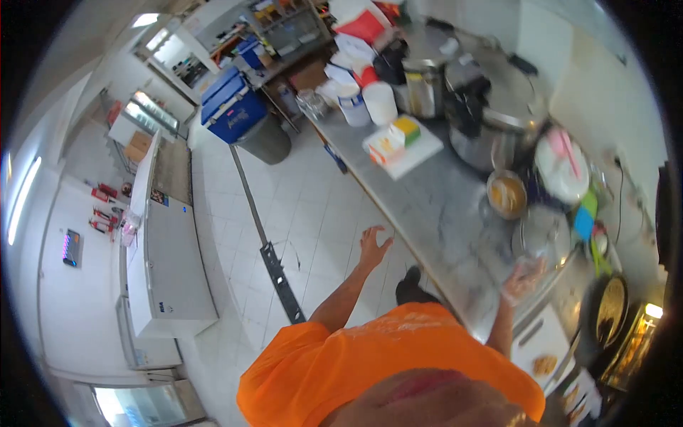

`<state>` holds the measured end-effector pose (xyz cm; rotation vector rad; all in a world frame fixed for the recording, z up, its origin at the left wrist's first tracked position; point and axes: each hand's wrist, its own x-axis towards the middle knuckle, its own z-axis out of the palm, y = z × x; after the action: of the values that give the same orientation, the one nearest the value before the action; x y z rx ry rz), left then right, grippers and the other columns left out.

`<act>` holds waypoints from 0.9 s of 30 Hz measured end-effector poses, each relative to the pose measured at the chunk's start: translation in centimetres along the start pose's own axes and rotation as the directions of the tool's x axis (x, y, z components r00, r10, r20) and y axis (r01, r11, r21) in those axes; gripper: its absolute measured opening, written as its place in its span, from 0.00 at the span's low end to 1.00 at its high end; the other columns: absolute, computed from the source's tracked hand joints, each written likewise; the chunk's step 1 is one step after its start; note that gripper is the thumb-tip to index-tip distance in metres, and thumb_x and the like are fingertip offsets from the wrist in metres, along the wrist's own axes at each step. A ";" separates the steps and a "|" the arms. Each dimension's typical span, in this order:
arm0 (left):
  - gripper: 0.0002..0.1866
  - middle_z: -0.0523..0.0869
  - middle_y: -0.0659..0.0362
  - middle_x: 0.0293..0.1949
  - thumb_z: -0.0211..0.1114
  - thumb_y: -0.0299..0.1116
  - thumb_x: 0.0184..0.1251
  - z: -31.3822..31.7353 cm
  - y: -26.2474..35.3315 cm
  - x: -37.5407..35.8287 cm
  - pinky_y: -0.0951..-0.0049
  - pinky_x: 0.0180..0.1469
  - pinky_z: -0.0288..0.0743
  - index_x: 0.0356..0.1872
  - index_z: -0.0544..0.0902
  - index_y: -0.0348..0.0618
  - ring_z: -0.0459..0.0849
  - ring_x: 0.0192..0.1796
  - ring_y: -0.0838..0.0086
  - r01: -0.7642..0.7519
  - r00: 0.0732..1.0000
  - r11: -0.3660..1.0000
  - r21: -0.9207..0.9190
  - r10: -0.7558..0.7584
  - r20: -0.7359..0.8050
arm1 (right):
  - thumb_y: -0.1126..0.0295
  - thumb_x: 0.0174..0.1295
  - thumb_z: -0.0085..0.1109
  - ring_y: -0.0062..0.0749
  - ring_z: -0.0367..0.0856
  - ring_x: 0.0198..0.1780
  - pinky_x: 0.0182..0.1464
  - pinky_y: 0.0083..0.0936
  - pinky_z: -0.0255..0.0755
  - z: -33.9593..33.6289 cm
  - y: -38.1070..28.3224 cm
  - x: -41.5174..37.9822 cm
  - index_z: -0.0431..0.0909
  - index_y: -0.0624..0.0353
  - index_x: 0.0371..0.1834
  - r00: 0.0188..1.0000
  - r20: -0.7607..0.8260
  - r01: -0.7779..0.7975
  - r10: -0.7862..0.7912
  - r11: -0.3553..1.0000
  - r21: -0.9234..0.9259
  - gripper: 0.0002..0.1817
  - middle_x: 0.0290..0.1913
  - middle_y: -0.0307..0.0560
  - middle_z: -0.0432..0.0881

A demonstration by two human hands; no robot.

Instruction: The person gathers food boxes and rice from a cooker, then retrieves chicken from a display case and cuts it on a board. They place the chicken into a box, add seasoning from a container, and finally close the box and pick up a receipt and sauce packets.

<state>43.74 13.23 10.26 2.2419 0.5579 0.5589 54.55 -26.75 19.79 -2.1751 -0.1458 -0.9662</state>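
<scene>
My left hand (373,248) is bare and hangs over the floor beside the counter's front edge. Its fingers are curved apart from the thumb, with nothing between them. A clear plastic glove covers my right hand (523,282), which is over the metal counter (455,245) with fingers stretched forward and no object showing in them. Just beyond it sits a round metal lid or pan (542,235). A small bowl of yellowish food (506,195) stands farther back. Nearer my body, a white cutting board (533,350) bears a piece of browned food (545,366).
Large pots (487,146) line the wall side. A white board (420,162) carries a yellow-green box (405,131), near white tubs (380,103). A dark frying pan (606,309) is at right. Across the tiled floor stand a white chest freezer (174,263), grey bin (265,141) and blue cooler (233,107).
</scene>
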 end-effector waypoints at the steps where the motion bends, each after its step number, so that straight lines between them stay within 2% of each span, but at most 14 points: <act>1: 0.24 0.75 0.59 0.54 0.70 0.47 0.56 -0.4 -0.3 2.9 0.49 0.58 0.58 0.51 0.73 0.51 0.68 0.60 0.59 0.002 0.999 0.998 0.070 -0.005 0.033 | 0.60 0.67 0.52 0.48 0.66 0.65 0.62 0.40 0.65 4.3 -1.4 0.8 0.62 0.67 0.65 0.996 0.059 -0.081 0.071 0.980 0.181 0.28 0.64 0.61 0.67; 2: 0.24 0.75 0.58 0.54 0.70 0.46 0.56 -1.1 -0.8 4.6 0.48 0.58 0.58 0.51 0.73 0.52 0.67 0.60 0.59 0.020 0.997 0.989 0.144 -0.031 0.077 | 0.65 0.67 0.52 0.45 0.69 0.63 0.59 0.36 0.69 8.2 -2.5 0.8 0.63 0.67 0.64 0.979 0.154 -0.180 0.134 0.924 0.337 0.26 0.63 0.62 0.68; 4: 0.24 0.75 0.58 0.54 0.70 0.46 0.55 -3.5 -1.3 9.9 0.47 0.58 0.58 0.51 0.73 0.53 0.67 0.60 0.58 0.015 0.999 0.985 0.173 -0.022 0.039 | 0.72 0.65 0.53 0.36 0.77 0.53 0.50 0.28 0.74 16.5 -4.6 0.9 0.69 0.66 0.59 0.958 0.249 -0.247 0.143 0.855 0.457 0.19 0.56 0.56 0.75; 6: 0.24 0.74 0.58 0.54 0.71 0.46 0.54 -6.2 -1.9 15.6 0.47 0.58 0.59 0.51 0.73 0.55 0.67 0.60 0.57 -0.009 1.000 0.976 0.220 0.011 -0.005 | 0.68 0.60 0.59 0.40 0.81 0.46 0.47 0.32 0.74 21.1 -9.8 3.1 0.78 0.64 0.47 0.865 0.497 -0.277 0.061 0.886 0.373 0.14 0.44 0.51 0.82; 8: 0.26 0.74 0.58 0.55 0.71 0.47 0.53 -8.2 -2.5 21.0 0.46 0.57 0.59 0.52 0.72 0.55 0.67 0.60 0.58 0.026 1.000 0.960 0.278 -0.020 -0.024 | 0.71 0.58 0.61 0.40 0.82 0.42 0.45 0.30 0.75 23.5 -15.6 6.0 0.79 0.60 0.42 0.852 0.481 -0.131 -0.206 0.806 0.577 0.10 0.40 0.51 0.83; 11: 0.29 0.72 0.59 0.57 0.72 0.48 0.51 -9.9 -4.2 29.1 0.45 0.58 0.59 0.54 0.71 0.56 0.67 0.61 0.60 0.046 0.998 0.922 0.384 -0.058 0.021 | 0.72 0.57 0.61 0.43 0.83 0.36 0.41 0.30 0.76 27.3 -19.4 8.4 0.79 0.59 0.41 0.752 0.592 -0.059 -0.290 0.864 0.499 0.09 0.38 0.52 0.84; 14: 0.32 0.71 0.60 0.60 0.73 0.46 0.50 -9.2 -5.9 37.2 0.42 0.58 0.58 0.58 0.70 0.54 0.65 0.65 0.63 -0.034 0.997 0.907 0.419 -0.001 0.082 | 0.73 0.56 0.61 0.46 0.83 0.34 0.37 0.31 0.77 29.7 -20.6 8.2 0.79 0.60 0.40 0.723 0.578 -0.079 -0.378 0.786 0.613 0.09 0.35 0.53 0.83; 16: 0.33 0.71 0.60 0.60 0.73 0.45 0.50 -8.0 -6.3 42.5 0.42 0.59 0.58 0.58 0.70 0.53 0.64 0.66 0.64 -0.088 0.993 0.899 0.429 0.043 0.113 | 0.74 0.56 0.61 0.48 0.83 0.33 0.36 0.33 0.76 29.8 -21.0 8.7 0.79 0.60 0.38 0.757 0.576 -0.027 -0.310 0.865 0.501 0.07 0.35 0.53 0.83; 18: 0.35 0.70 0.61 0.61 0.73 0.44 0.49 -7.2 -6.1 47.1 0.40 0.59 0.58 0.59 0.69 0.51 0.64 0.66 0.65 -0.230 0.969 0.829 0.510 0.242 0.044 | 0.71 0.59 0.59 0.51 0.82 0.35 0.38 0.37 0.76 29.5 -19.8 7.8 0.79 0.60 0.38 0.743 0.654 -0.010 -0.140 0.975 0.220 0.07 0.35 0.53 0.83; 20: 0.33 0.71 0.61 0.60 0.72 0.43 0.50 -6.1 -7.6 50.8 0.39 0.59 0.57 0.58 0.70 0.52 0.65 0.66 0.66 -0.299 0.953 0.814 0.498 0.282 0.112 | 0.67 0.62 0.57 0.52 0.82 0.35 0.39 0.39 0.75 28.6 -18.2 5.8 0.79 0.59 0.40 0.730 0.666 0.233 -0.153 0.972 -0.032 0.08 0.34 0.52 0.83; 22: 0.30 0.71 0.61 0.60 0.71 0.41 0.52 -4.9 -8.3 53.4 0.39 0.60 0.56 0.57 0.71 0.52 0.65 0.66 0.66 -0.351 0.936 0.811 0.468 0.312 0.162 | 0.63 0.64 0.54 0.51 0.82 0.38 0.41 0.41 0.75 27.3 -19.4 4.5 0.79 0.58 0.41 0.717 0.651 -0.035 0.251 0.945 -0.326 0.11 0.36 0.53 0.83; 24: 0.23 0.72 0.62 0.59 0.68 0.38 0.54 -4.8 -9.5 55.0 0.38 0.61 0.56 0.53 0.74 0.51 0.67 0.65 0.67 -0.469 0.882 0.767 0.438 0.379 0.281 | 0.59 0.64 0.54 0.51 0.82 0.41 0.44 0.41 0.74 27.2 -20.2 2.8 0.80 0.57 0.41 0.709 0.516 -0.115 0.481 0.801 -0.588 0.14 0.39 0.55 0.83; 25: 0.17 0.75 0.62 0.55 0.66 0.36 0.56 -5.4 -9.1 55.2 0.39 0.60 0.56 0.48 0.77 0.51 0.69 0.63 0.68 -0.485 0.873 0.776 0.404 0.405 0.271 | 0.59 0.64 0.54 0.51 0.82 0.41 0.44 0.41 0.74 27.8 -20.4 2.1 0.80 0.57 0.41 0.720 0.506 -0.099 0.475 0.791 -0.603 0.14 0.39 0.55 0.83; 27: 0.17 0.75 0.62 0.54 0.66 0.36 0.56 -5.5 -10.0 55.2 0.39 0.60 0.56 0.48 0.77 0.51 0.69 0.63 0.68 -0.512 0.858 0.782 0.357 0.450 0.247 | 0.56 0.64 0.53 0.52 0.80 0.45 0.48 0.41 0.72 29.2 -21.1 0.3 0.80 0.55 0.43 0.548 0.397 -0.635 0.736 0.675 -0.375 0.15 0.41 0.56 0.82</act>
<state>83.28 52.55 18.33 2.8313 -0.0018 0.5528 64.23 7.95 19.38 -2.3017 0.5583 0.0980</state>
